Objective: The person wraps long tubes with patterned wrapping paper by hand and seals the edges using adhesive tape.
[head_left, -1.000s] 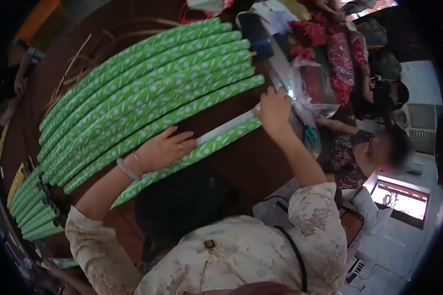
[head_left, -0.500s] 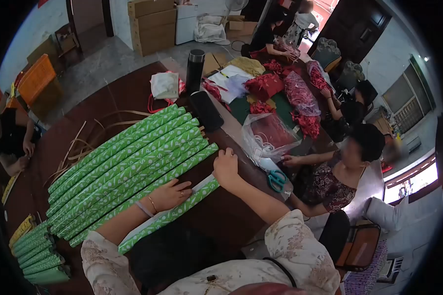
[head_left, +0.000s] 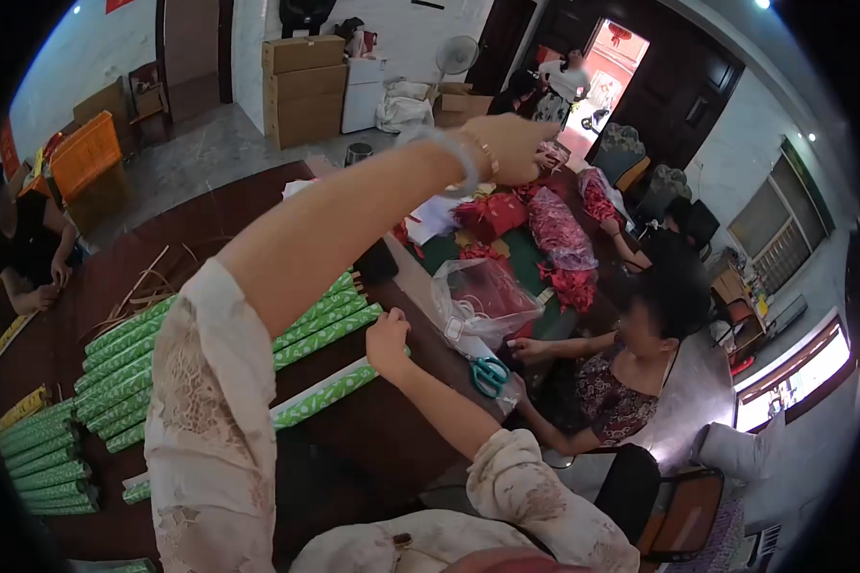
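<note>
My right hand (head_left: pixel 388 342) is closed at the upper end of a roll of green printed paper (head_left: pixel 334 393), which lies slantwise on the dark table and shows a white strip along its edge. My left arm is stretched up and across the view. The left hand (head_left: pixel 514 148), with a bracelet and a pale band at its wrist, is raised in the air, and its fingers are too blurred to read. My left sleeve and forearm cover part of several more green printed rolls (head_left: pixel 327 329) lying side by side.
Smaller green rolls (head_left: pixel 48 458) lie at the table's left. Teal scissors (head_left: pixel 488 376), a clear plastic bag (head_left: pixel 483 306) and red bundles (head_left: pixel 562 234) are to the right. Co-workers sit around the table, one close on the right (head_left: pixel 621 372). Brown strips (head_left: pixel 148 286) lie behind the rolls.
My left hand has left the green roll and swung up and forward through the air. My right hand stays at the roll's end. The whole view has tilted upward.
</note>
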### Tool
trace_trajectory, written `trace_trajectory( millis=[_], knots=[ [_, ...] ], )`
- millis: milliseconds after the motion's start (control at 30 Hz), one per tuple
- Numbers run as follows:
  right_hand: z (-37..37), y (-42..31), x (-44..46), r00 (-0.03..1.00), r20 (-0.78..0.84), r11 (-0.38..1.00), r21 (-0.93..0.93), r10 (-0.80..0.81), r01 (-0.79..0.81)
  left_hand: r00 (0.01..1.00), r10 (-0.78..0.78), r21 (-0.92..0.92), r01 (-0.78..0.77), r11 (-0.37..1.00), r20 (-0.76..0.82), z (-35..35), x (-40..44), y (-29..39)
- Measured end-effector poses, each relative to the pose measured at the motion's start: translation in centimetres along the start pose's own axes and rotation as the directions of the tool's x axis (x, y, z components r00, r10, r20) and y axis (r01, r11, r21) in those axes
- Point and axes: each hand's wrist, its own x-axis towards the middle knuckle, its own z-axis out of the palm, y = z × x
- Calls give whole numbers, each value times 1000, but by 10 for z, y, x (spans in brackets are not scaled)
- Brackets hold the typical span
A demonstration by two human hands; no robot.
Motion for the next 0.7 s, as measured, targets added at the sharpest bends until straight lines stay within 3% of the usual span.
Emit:
trace_trajectory(
  millis=[67,100,133,167,200,267,300,333,367,400,433,467,533,567,600,667,700],
  knots=[
    [5,0,5,1000,18,1000,-15,-12,13,980,172,89,-164,982,-98,-14,52,13],
    [3,0,2,1000,-24,1000,14,12,-12,992,101,137,-90,986,-77,-29,71,32],
    [4,0,1,1000,-27,1000,6,6,-6,996,-4,44,8,999,-91,-48,78,48],
    [5,-1,1,999,-49,999,34,15,-13,848,287,146,-247,958,-446,-33,120,26],
    [7,-1,3,997,-72,998,64,26,-21,942,116,-105,-156,982,-315,-48,121,41],
    [9,-1,4,999,-50,998,60,14,-11,995,-32,-199,50,979,92,-68,100,63],
    [7,-1,4,1000,-28,999,48,5,-4,981,-89,-108,109,988,170,-69,96,70],
    [4,-1,4,1000,-11,999,41,2,-1,996,-65,-208,77,975,63,-56,88,62],
    [1,-1,4,999,34,1000,22,-17,16,999,51,-44,-50,998,13,-39,96,43],
    [-2,2,3,999,41,999,15,-34,33,994,90,-161,-80,984,58,-31,84,32],
    [-3,2,2,997,50,999,8,-51,51,981,124,-99,-110,989,146,-25,60,29],
    [-3,3,3,998,61,998,59,-36,33,940,152,-303,-55,951,306,-8,30,16],
    [-5,3,3,994,106,998,64,-34,27,760,79,-288,146,947,645,12,-43,8],
    [5,-3,1,999,-15,998,56,35,-34,712,104,-216,69,974,695,39,-83,-8],
    [8,-5,-2,1000,7,997,77,21,-22,710,137,-222,28,975,691,65,-125,-27],
    [7,1,-4,995,-99,983,186,29,-10,624,-62,19,75,997,779,93,-197,-41],
    [9,1,-6,990,-137,971,239,38,-4,667,-124,-36,221,975,734,110,-228,-51]
  ],
)
